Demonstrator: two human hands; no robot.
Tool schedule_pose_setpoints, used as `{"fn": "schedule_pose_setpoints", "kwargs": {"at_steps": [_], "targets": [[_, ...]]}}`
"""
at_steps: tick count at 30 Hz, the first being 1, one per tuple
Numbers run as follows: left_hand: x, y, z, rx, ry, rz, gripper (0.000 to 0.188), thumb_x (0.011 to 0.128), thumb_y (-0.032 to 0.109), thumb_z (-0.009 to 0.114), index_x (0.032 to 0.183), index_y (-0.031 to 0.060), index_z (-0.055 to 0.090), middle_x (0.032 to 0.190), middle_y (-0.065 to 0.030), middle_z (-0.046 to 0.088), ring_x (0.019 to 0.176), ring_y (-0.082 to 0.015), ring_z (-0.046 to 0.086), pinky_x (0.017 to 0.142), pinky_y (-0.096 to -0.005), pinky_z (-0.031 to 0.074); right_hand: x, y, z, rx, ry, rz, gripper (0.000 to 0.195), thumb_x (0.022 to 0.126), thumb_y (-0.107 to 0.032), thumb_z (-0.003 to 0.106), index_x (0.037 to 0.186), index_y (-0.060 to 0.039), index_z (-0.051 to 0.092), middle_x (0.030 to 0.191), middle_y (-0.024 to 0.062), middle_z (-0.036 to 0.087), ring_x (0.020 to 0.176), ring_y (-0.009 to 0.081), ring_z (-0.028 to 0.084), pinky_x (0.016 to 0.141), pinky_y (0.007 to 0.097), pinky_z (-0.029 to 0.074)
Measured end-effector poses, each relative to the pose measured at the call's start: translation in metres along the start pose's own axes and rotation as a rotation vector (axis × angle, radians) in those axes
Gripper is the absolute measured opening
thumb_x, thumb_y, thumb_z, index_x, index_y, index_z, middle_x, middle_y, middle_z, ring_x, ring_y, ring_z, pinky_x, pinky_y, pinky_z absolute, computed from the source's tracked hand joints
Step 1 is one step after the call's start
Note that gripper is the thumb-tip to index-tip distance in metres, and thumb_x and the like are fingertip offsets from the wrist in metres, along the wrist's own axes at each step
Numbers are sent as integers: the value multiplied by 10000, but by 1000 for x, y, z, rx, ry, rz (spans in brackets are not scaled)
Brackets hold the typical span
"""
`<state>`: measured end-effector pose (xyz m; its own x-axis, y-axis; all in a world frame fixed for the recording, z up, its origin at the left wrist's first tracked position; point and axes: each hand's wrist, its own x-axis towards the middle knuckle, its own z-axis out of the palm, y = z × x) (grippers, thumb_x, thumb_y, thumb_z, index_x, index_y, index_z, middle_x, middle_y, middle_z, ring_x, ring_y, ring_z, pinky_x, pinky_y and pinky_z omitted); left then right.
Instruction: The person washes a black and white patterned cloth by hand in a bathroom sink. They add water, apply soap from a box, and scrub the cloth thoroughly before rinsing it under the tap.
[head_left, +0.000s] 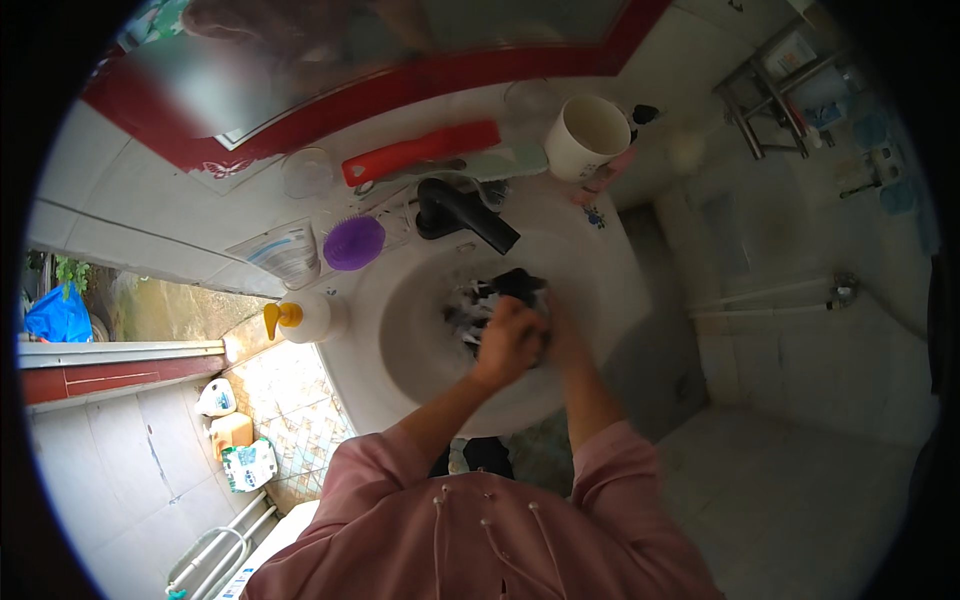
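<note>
Over the white washbasin (409, 360), a black-and-white cloth (517, 283) is bunched between my two hands. My left hand (511, 337) grips its near side with curled fingers. Against the cloth's right side lies my right hand (559, 326), blurred, its fingers mostly hidden. Part of the cloth, with a black and white pattern, hangs down to the left inside the bowl. A black faucet (469, 214) reaches over the basin just beyond the cloth. Whether water is running cannot be made out.
Along the basin's back ledge are a purple scalp brush (354, 243), a red comb (420, 152) and a white cup (587, 139). A pump bottle with a yellow top (300, 319) stands at the left rim. A red-framed mirror (375, 94) is behind. Several containers (231, 435) sit on the floor at left.
</note>
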<state>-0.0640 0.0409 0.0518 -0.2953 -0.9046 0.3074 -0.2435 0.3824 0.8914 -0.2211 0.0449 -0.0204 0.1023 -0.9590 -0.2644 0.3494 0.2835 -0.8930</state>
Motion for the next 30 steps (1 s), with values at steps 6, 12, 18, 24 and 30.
{"fn": "schedule_pose_setpoints", "kwargs": {"at_steps": [6,12,18,24,30], "targets": [[9,-33,24,243,59,-156,158,759,203,655,878,99,646,890,-156,576,757,-385,590,663,-452,492,3,49,33,384,234,68,526,925,-413,531,1302,-48,503,1211,86,577,1095,214,554,936,370,449],[23,-101,-41,511,68,-520,235,822,297,605,904,77,593,957,-188,614,828,-382,624,707,-498,496,-9,-27,32,347,527,245,527,880,-468,583,1219,-65,595,1190,85,603,1099,225,556,914,367,456],[-17,-55,-49,938,-21,-259,478,786,316,665,1220,148,559,1275,-177,492,1102,-337,551,862,-431,486,-19,-38,-10,-337,554,172,878,771,-524,709,1409,-41,347,1370,135,441,1206,272,483,821,361,507],[-36,-114,3,50,-4,-411,602,715,242,731,1274,139,533,1215,-201,537,1109,-371,544,867,-430,489,-19,22,46,163,390,301,828,778,-559,684,1370,-54,401,1397,119,385,1219,271,462,857,330,478],[-16,48,20,196,-232,17,348,727,126,680,1074,121,644,1062,-186,603,930,-390,597,760,-456,510,-22,101,-13,556,100,-130,369,950,-407,471,1144,-102,544,1037,43,542,928,179,560,801,315,480]]}}
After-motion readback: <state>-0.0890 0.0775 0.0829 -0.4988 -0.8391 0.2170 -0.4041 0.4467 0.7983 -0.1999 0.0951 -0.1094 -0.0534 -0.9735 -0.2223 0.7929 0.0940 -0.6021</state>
